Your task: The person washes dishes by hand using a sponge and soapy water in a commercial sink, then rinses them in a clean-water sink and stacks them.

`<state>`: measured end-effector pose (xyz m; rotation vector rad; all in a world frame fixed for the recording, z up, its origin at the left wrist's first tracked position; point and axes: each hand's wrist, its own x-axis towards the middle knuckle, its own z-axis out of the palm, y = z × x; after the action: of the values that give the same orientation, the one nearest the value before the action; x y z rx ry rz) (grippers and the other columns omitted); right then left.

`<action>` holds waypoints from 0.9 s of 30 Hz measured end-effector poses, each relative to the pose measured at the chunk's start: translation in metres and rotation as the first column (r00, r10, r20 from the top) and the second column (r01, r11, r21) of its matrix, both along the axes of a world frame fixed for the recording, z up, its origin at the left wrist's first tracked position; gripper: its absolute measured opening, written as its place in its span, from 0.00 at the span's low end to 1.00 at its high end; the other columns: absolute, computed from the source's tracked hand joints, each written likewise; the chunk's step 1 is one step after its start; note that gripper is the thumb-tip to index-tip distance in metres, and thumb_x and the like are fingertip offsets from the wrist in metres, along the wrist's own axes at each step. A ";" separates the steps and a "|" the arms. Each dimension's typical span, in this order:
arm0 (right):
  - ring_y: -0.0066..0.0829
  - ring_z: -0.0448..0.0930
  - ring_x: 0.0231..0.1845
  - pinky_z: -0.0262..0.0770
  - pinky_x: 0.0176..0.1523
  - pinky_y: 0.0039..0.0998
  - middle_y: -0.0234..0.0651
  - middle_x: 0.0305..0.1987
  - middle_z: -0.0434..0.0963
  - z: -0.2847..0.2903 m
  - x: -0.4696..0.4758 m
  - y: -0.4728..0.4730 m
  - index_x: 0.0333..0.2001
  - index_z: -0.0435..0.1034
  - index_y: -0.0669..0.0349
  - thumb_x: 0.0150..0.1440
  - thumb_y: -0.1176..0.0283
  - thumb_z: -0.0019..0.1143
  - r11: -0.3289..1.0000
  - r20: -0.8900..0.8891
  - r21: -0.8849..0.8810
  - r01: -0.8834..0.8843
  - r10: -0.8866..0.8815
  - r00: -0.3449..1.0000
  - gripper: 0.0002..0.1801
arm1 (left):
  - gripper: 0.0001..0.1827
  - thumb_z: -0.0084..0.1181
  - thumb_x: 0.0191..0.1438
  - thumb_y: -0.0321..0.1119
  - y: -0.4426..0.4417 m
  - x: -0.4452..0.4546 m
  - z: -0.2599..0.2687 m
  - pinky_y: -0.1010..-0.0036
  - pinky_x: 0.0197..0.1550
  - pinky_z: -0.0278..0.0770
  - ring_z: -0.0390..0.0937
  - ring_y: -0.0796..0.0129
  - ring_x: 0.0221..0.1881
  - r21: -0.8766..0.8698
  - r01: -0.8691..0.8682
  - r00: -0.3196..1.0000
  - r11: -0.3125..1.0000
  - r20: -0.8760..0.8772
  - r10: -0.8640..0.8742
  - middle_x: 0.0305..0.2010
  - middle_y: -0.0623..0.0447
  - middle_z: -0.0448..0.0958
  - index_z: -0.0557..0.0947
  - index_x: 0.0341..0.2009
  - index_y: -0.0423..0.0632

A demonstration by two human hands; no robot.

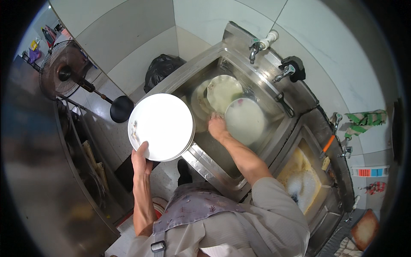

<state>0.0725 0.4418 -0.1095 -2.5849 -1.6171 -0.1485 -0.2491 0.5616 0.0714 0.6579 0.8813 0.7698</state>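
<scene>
My left hand (141,158) grips a stack of round white plates (163,125) by its near left edge, thumb on top. The stack is over the left rim of a stainless steel sink (208,167), and the top plate has a decoration or residue at its left. In the cloudy water, my right hand (218,126) reaches down between submerged plates, its fingertips partly hidden. A round pale plate (246,121) lies just right of it. Beyond are a scalloped plate (224,93) and another plate (199,100) partly beneath that one. Whether my right fingers hold a plate is unclear.
To the right is a second basin (303,184) of sudsy water. Metal taps (254,51) line the back ledge, one draped with a dark cloth (297,68). A black bag (162,69) and a standing fan (65,72) are at left, near a steel counter (35,154).
</scene>
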 end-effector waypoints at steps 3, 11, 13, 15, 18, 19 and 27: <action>0.49 0.73 0.58 0.67 0.59 0.44 0.45 0.49 0.77 -0.004 -0.002 0.019 0.45 0.77 0.64 0.57 0.69 0.51 0.986 -0.028 -0.144 -0.085 0.082 0.996 0.16 | 0.37 0.52 0.59 0.26 0.000 -0.002 -0.002 0.55 0.66 0.72 0.73 0.47 0.63 0.007 -0.025 0.997 1.000 -0.067 0.026 0.66 0.34 0.68 0.56 0.70 0.33; 0.35 0.81 0.37 0.74 0.38 0.40 0.31 0.34 0.82 -0.010 0.017 0.053 0.32 0.81 0.53 0.55 0.68 0.55 0.861 0.134 -0.503 -0.078 0.167 0.977 0.09 | 0.37 0.53 0.59 0.27 0.001 0.000 -0.002 0.54 0.66 0.71 0.73 0.47 0.62 0.011 -0.023 0.999 1.000 -0.049 0.023 0.66 0.35 0.69 0.57 0.70 0.32; 0.34 0.81 0.33 0.76 0.34 0.40 0.29 0.31 0.82 -0.013 0.022 0.050 0.31 0.81 0.53 0.56 0.68 0.54 0.935 -0.003 -0.326 -0.138 0.144 0.990 0.09 | 0.36 0.53 0.59 0.27 0.000 0.002 -0.002 0.54 0.66 0.71 0.74 0.47 0.62 0.013 -0.036 0.997 0.999 -0.064 0.037 0.66 0.36 0.69 0.58 0.70 0.33; 0.35 0.82 0.36 0.77 0.37 0.41 0.32 0.32 0.82 -0.006 0.022 0.046 0.32 0.81 0.55 0.56 0.68 0.53 0.920 0.002 -0.359 -0.155 0.167 0.986 0.09 | 0.35 0.53 0.58 0.27 0.001 0.004 -0.002 0.55 0.65 0.72 0.74 0.48 0.62 0.014 -0.035 0.998 0.999 -0.059 0.035 0.66 0.37 0.70 0.60 0.69 0.34; 0.37 0.83 0.38 0.78 0.40 0.43 0.37 0.32 0.81 0.020 0.007 0.034 0.32 0.80 0.57 0.56 0.69 0.53 0.957 0.060 -0.186 -0.224 0.238 0.969 0.10 | 0.35 0.53 0.58 0.27 -0.001 -0.007 -0.001 0.55 0.65 0.72 0.74 0.48 0.62 0.013 -0.035 0.999 0.999 -0.036 0.035 0.65 0.37 0.71 0.60 0.69 0.34; 0.38 0.84 0.38 0.79 0.40 0.44 0.38 0.32 0.81 0.030 0.006 0.029 0.32 0.80 0.59 0.57 0.69 0.52 0.966 0.098 -0.086 -0.246 0.254 0.962 0.10 | 0.35 0.53 0.58 0.27 0.000 -0.007 -0.002 0.55 0.65 0.72 0.74 0.48 0.62 0.016 -0.036 0.999 0.999 -0.037 0.036 0.65 0.37 0.71 0.60 0.69 0.34; 0.47 0.83 0.36 0.81 0.41 0.47 0.46 0.35 0.80 0.097 0.003 -0.025 0.35 0.73 0.64 0.56 0.73 0.50 0.975 -0.161 0.109 -0.194 0.210 0.964 0.07 | 0.35 0.54 0.58 0.27 0.005 -0.008 -0.020 0.55 0.65 0.73 0.75 0.48 0.61 0.041 -0.032 0.999 0.999 -0.030 0.033 0.65 0.37 0.71 0.61 0.69 0.34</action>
<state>0.0752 0.4172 -0.0126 -2.2780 -1.7521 0.0138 -0.2576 0.5665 0.0511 0.6942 0.9082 0.8105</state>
